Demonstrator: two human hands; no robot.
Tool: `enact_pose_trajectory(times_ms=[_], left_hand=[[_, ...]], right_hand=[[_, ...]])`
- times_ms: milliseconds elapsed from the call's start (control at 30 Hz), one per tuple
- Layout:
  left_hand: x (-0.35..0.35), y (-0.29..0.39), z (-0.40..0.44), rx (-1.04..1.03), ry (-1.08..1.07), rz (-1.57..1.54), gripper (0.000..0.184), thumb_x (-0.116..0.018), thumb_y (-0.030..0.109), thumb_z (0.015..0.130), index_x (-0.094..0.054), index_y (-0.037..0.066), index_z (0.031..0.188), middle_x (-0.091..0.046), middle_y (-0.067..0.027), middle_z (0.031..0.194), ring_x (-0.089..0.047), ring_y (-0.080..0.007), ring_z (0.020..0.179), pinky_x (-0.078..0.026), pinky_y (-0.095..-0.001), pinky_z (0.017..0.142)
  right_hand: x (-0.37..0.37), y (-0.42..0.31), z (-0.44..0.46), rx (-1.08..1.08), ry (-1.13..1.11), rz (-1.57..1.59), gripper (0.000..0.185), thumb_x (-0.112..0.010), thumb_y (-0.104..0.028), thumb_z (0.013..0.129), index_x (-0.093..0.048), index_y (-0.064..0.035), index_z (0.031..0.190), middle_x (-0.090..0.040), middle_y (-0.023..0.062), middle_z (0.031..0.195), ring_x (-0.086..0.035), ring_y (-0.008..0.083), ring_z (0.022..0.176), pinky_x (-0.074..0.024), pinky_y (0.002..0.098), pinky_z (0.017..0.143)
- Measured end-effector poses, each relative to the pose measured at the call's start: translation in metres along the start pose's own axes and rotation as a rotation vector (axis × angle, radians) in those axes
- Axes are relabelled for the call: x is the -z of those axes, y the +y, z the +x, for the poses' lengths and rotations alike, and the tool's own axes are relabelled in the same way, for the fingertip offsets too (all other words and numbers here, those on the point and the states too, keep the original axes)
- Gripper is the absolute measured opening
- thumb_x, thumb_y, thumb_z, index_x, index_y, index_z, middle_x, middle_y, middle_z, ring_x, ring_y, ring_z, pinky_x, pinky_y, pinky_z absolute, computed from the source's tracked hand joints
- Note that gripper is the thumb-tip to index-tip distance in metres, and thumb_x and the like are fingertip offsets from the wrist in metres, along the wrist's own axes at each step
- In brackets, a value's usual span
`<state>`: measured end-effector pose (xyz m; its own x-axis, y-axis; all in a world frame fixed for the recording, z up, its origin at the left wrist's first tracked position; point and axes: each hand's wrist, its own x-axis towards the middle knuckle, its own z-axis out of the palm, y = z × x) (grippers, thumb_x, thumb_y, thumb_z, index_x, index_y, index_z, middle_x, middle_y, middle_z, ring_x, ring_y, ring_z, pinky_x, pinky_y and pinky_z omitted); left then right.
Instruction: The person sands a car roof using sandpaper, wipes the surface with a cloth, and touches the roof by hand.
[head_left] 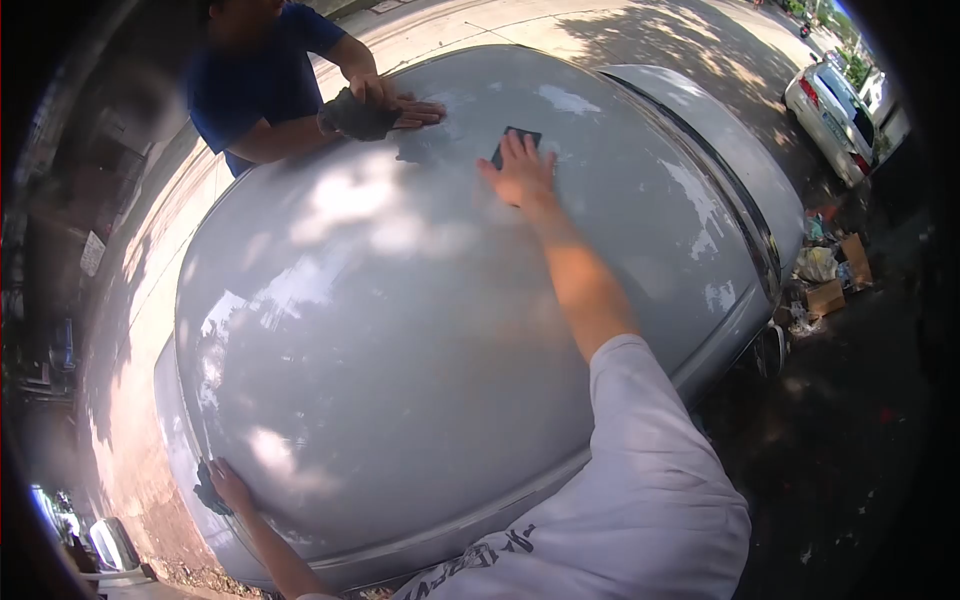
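A grey car roof (430,290) fills the middle of the view, with pale glossy patches and cloudy reflections on it. My right hand (522,172) lies on its far part, arm stretched out, fingers spread over a dark rectangular sheet of sandpaper (521,136) pressed to the surface. At the roof's near left edge, my left hand (231,486) curls around a crumpled dark cloth (208,490); part of its fingers is hard to make out.
Across the roof stands a person in a dark blue shirt (255,85), both hands on the roof with a dark cloth (358,115). Cardboard and rubbish (826,298) lie on the ground to the right. A white car (830,115) is parked at the upper right.
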<state>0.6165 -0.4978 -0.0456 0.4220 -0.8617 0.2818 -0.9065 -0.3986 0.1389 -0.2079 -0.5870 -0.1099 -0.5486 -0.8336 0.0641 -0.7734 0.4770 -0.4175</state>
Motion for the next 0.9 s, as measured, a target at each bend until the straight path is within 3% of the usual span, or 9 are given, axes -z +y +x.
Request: enact_pose_trajectory(times_ms=[167, 267, 300, 333, 367, 400, 633, 733, 900], left_hand=[[0.003, -0.001, 0.004, 0.028, -0.057, -0.044, 0.070, -0.036, 0.060, 0.098, -0.040, 0.011, 0.149, -0.041, -0.0217, 0.149, -0.040, -0.0382, 0.136, -0.032, -0.0431, 0.112], [-0.024, 0.001, 0.017, 0.167, -0.173, 0.217, 0.076, -0.028, 0.067, 0.097, -0.033, 0.016, 0.153, -0.037, -0.0215, 0.152, -0.036, -0.0419, 0.138, -0.025, -0.0527, 0.114], [-0.046, 0.006, 0.026, 0.161, -0.181, 0.406, 0.076, -0.025, 0.069, 0.096, -0.029, 0.020, 0.154, -0.035, -0.0210, 0.153, -0.034, -0.0431, 0.140, -0.022, -0.0568, 0.115], [-0.004, 0.122, -0.043, 0.227, -0.058, 0.257, 0.074, -0.021, 0.072, 0.095, -0.024, 0.030, 0.156, -0.027, -0.0172, 0.158, -0.025, -0.0438, 0.144, -0.016, -0.0628, 0.114], [-0.009, 0.156, -0.063, -0.008, -0.024, 0.153, 0.067, -0.022, 0.069, 0.097, -0.024, 0.036, 0.155, -0.020, -0.0131, 0.162, -0.019, -0.0406, 0.147, -0.015, -0.0619, 0.115], [0.014, 0.225, -0.101, -0.192, -0.079, 0.165, 0.060, -0.027, 0.054, 0.102, -0.030, 0.025, 0.154, -0.022, -0.0111, 0.162, -0.018, -0.0337, 0.149, -0.014, -0.0564, 0.118], [0.036, 0.431, -0.247, -1.420, -0.386, -0.248, 0.053, -0.060, 0.036, 0.093, -0.050, 0.019, 0.142, -0.031, -0.0159, 0.157, -0.025, -0.0364, 0.146, -0.017, -0.0575, 0.117], [0.015, 0.441, -0.208, -1.278, -0.368, -0.257, 0.053, -0.054, 0.040, 0.096, -0.048, 0.018, 0.144, -0.030, -0.0172, 0.156, -0.024, -0.0359, 0.146, -0.015, -0.0573, 0.117], [-0.041, 0.309, -0.038, -0.564, -0.130, 0.072, 0.058, -0.035, 0.058, 0.100, -0.031, 0.035, 0.153, -0.021, -0.0076, 0.162, -0.018, -0.0322, 0.149, -0.014, -0.0599, 0.116]], right_hand=[[0.051, 0.289, -0.056, -0.498, 0.062, -0.092, 0.079, -0.027, -0.067, 0.097, -0.024, -0.0124, 0.155, -0.018, 0.0046, 0.163, -0.016, 0.0280, 0.150, -0.0119, 0.0658, 0.115], [0.068, 0.350, -0.156, -0.599, 0.087, -0.081, 0.077, -0.029, -0.063, 0.098, -0.025, -0.0108, 0.155, -0.019, 0.0066, 0.163, -0.016, 0.0296, 0.150, -0.0131, 0.0649, 0.115], [0.069, 0.335, -0.186, -0.618, 0.096, -0.090, 0.076, -0.030, -0.061, 0.099, -0.025, -0.0103, 0.155, -0.020, 0.0070, 0.163, -0.017, 0.0298, 0.150, -0.0137, 0.0638, 0.115], [0.060, 0.321, -0.212, -0.642, 0.124, -0.114, 0.074, -0.032, -0.059, 0.099, -0.025, -0.0097, 0.154, -0.021, 0.0071, 0.162, -0.017, 0.0308, 0.150, -0.0146, 0.0607, 0.116], [0.063, 0.278, -0.237, -0.658, 0.142, -0.133, 0.073, -0.034, -0.055, 0.099, -0.025, -0.0075, 0.154, -0.020, 0.0091, 0.162, -0.016, 0.0323, 0.150, -0.0142, 0.0594, 0.117], [0.061, 0.231, -0.263, -0.583, 0.159, -0.129, 0.073, -0.037, -0.051, 0.099, -0.024, -0.0041, 0.154, -0.019, 0.0126, 0.162, -0.016, 0.0338, 0.149, -0.0131, 0.0604, 0.116], [0.039, -0.065, -0.394, 0.275, 0.063, 0.137, 0.076, -0.048, -0.053, 0.096, -0.032, -0.0021, 0.150, -0.022, 0.0135, 0.161, -0.020, 0.0343, 0.148, -0.0176, 0.0649, 0.113], [0.051, -0.021, -0.382, 0.424, -0.017, 0.051, 0.078, -0.047, -0.057, 0.095, -0.034, -0.0028, 0.149, -0.026, 0.0127, 0.159, -0.022, 0.0336, 0.147, -0.0212, 0.0651, 0.111], [0.052, 0.128, -0.306, -0.179, 0.176, -0.072, 0.071, -0.044, -0.049, 0.099, -0.031, -0.0013, 0.150, -0.025, 0.0142, 0.160, -0.021, 0.0347, 0.147, -0.0211, 0.0661, 0.111]])
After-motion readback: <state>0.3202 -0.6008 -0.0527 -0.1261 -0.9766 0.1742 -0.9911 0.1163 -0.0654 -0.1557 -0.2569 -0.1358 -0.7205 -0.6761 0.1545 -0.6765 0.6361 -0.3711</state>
